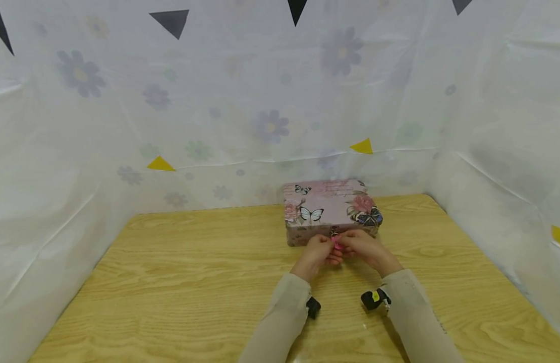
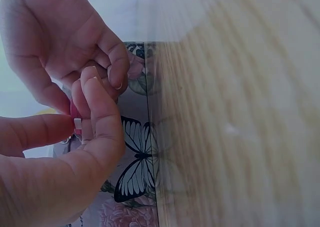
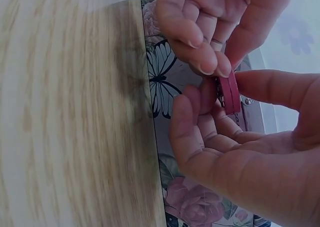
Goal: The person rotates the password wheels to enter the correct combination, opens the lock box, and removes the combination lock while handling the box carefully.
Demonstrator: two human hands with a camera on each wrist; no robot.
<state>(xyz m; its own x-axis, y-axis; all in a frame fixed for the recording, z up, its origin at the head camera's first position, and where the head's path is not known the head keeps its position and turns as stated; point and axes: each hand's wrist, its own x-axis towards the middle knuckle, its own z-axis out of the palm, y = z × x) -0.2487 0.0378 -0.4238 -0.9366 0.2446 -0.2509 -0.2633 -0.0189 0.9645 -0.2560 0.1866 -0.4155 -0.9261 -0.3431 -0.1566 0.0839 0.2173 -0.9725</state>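
A small pink padlock (image 1: 337,244) hangs at the front clasp of a pink box (image 1: 332,194) printed with butterflies and roses. Thumb and fingers of my left hand (image 1: 314,254) pinch it from the left side. From the other side my right hand (image 1: 365,249) grips the same lock between thumb and curled fingers. Close up in the right wrist view, the padlock (image 3: 230,93) shows its flat pink edge and a dark toothed row, perhaps number dials. In the left wrist view fingers cover most of it. The box lid is down.
The box stands near the back of a wood-grain table (image 1: 193,282). Behind it hangs a white flowered curtain (image 1: 243,101) with yellow and black triangles, and white sheets close off both sides. A small black camera (image 1: 374,298) sits at the right wrist.
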